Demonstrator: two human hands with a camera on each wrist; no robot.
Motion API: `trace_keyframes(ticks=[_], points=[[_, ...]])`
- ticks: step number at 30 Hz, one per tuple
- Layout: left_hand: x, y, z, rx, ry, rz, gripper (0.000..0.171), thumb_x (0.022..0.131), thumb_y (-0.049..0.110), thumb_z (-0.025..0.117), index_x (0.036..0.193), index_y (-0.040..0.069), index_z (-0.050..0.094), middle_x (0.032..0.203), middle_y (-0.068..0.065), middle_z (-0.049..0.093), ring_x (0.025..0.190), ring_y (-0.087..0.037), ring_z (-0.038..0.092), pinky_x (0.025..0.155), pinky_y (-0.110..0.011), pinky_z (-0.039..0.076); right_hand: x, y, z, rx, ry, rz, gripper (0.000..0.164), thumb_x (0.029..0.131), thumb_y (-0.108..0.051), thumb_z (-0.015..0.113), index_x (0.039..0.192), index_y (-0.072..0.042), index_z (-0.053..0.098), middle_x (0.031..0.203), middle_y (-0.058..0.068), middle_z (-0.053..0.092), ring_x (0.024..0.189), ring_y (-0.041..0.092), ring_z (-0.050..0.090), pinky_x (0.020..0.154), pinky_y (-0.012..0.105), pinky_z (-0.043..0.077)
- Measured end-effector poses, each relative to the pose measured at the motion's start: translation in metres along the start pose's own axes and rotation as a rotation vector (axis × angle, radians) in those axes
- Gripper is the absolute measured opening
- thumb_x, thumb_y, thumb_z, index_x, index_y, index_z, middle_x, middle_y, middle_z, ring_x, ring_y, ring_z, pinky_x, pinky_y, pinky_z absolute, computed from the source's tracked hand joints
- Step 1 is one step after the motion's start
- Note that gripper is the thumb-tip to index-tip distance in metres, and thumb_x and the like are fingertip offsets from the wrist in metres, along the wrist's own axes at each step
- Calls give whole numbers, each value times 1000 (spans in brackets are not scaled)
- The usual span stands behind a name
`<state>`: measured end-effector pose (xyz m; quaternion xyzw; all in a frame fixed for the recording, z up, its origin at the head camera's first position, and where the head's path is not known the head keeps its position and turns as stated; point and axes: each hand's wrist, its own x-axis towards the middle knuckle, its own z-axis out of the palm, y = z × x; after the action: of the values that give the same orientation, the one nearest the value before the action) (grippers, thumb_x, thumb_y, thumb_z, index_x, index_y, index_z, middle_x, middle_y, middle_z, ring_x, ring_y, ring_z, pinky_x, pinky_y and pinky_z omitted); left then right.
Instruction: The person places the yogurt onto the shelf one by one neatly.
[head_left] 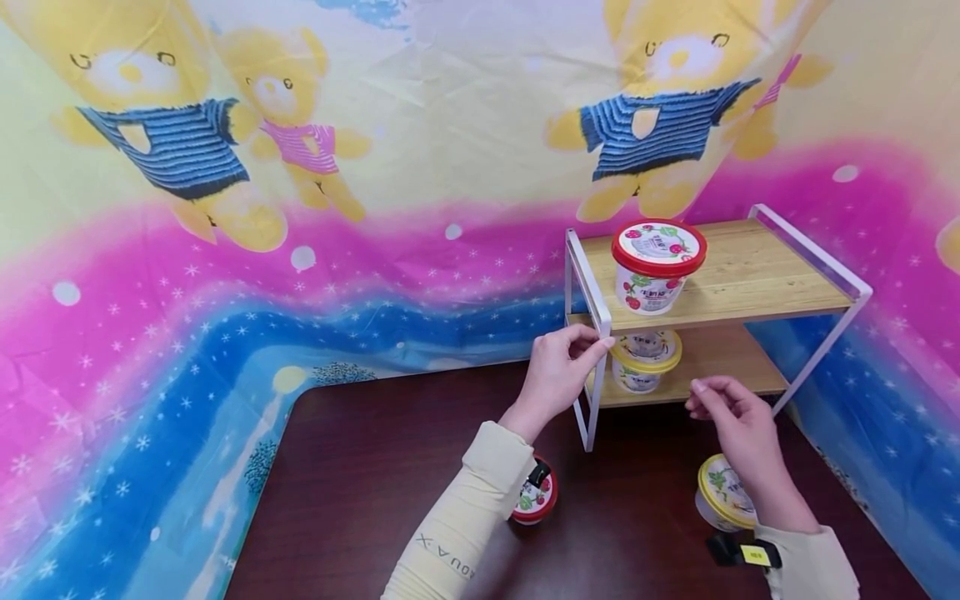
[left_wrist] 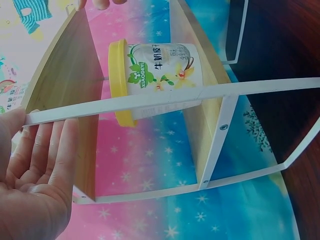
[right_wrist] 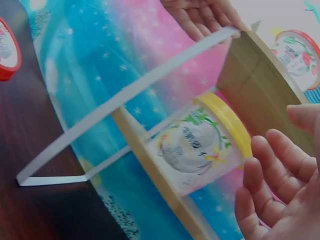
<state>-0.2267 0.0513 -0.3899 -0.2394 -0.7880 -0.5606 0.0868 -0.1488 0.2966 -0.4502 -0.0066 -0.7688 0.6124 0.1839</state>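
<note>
A two-tier rack with wooden shelves (head_left: 780,267) and white metal legs stands on the dark table. My left hand (head_left: 558,367) pinches its front left post (left_wrist: 150,102) near the top corner, thumb on one side and fingers behind. A yellow-lidded tub (head_left: 637,379) with a flower print stands upright on the lower shelf, just inside that post. Above it, a red-lidded tub (head_left: 652,292) sits at the left end of the top shelf. My right hand (head_left: 738,417) hovers before the lower shelf, fingers loosely bent and holding nothing.
On the table (head_left: 375,467), another red-lidded tub (head_left: 534,507) is partly hidden by my left sleeve. A second yellow-lidded tub (head_left: 712,492) stands beside my right wrist. Bear-printed cloth (head_left: 450,150) hangs behind the table and rack.
</note>
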Motion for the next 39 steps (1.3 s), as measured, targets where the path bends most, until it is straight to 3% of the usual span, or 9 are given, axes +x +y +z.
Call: trace_keyframes(ticks=[10, 26, 39], points=[[0, -1, 0, 0, 4, 2, 25, 98, 32, 71, 105, 8, 76, 84, 12, 67, 74, -6, 60, 65, -22, 54, -11, 6, 15, -58, -199, 9, 29, 106, -18, 58, 112, 10, 61, 91, 9, 69, 83, 16, 67, 74, 22, 55], [1, -1, 0, 21, 6, 21, 25, 99, 32, 70, 105, 8, 76, 84, 11, 67, 73, -4, 60, 64, -21, 53, -32, 20, 46, 0, -297, 43, 18, 104, -11, 59, 110, 6, 63, 92, 15, 68, 82, 23, 68, 75, 25, 55], [1, -1, 0, 23, -4, 25, 24, 99, 31, 70, 105, 8, 76, 84, 11, 67, 73, -4, 60, 65, -21, 53, -46, 30, 66, 25, -363, 28, 18, 103, -10, 61, 113, 5, 62, 97, 16, 69, 85, 18, 68, 77, 30, 56]])
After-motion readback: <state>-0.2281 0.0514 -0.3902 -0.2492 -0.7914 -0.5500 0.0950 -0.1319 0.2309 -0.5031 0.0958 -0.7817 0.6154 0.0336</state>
